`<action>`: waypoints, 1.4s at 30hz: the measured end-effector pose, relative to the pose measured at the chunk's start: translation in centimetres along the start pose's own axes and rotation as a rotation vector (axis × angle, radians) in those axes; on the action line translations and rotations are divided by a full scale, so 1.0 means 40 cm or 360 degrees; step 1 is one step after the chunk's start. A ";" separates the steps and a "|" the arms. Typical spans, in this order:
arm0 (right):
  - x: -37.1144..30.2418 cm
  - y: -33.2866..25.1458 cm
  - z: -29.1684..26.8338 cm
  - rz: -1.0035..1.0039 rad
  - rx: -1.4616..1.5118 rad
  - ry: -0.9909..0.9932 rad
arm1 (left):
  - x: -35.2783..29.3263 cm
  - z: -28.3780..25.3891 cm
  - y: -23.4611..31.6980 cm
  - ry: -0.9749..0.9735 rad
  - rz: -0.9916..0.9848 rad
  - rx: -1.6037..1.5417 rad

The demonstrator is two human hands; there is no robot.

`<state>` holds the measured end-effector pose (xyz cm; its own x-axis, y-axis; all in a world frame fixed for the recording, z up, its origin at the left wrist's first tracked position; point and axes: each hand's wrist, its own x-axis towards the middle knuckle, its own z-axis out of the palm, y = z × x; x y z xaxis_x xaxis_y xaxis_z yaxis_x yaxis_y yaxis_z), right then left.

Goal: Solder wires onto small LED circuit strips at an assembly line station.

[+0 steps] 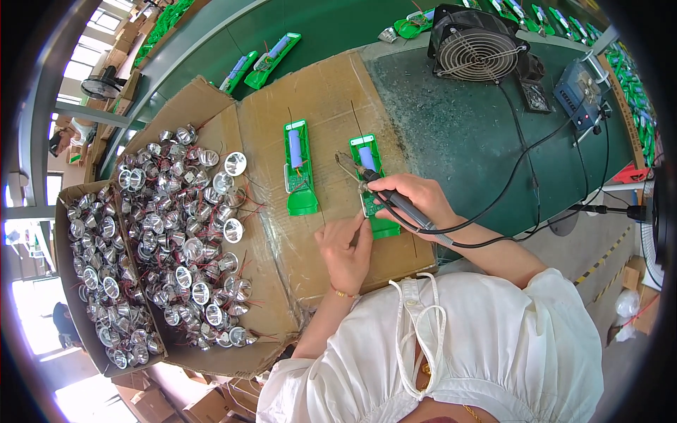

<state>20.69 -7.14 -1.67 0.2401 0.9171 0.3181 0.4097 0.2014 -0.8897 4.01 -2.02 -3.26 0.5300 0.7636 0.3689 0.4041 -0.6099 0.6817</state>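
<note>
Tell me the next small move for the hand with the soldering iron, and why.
Probably a slight lowering of the iron's tip onto the circuit board. The right hand holds the soldering iron pen-style, its tip poised over the board in the green housing, while the left hand steadies the housing's lower end, apparently feeding something thin. Whether the tip already touches cannot be told.

A soldering iron (395, 199) is gripped in the right hand (416, 201), its tip set on a green circuit board (371, 185) on cardboard (324, 99). The board is steadied by the left hand (347, 247). Silver reflectors (183, 233) are heaped alongside.
</note>
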 end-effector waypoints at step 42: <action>0.004 0.008 -0.006 -0.0156 0.0019 -0.0051 | 0.002 0.008 -0.001 0.0041 -0.0076 -0.0072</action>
<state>21.07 -7.01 -1.84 0.1708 0.9035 0.3932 0.4194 0.2945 -0.8587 4.29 -2.01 -3.45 0.4915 0.7970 0.3510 0.3940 -0.5629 0.7266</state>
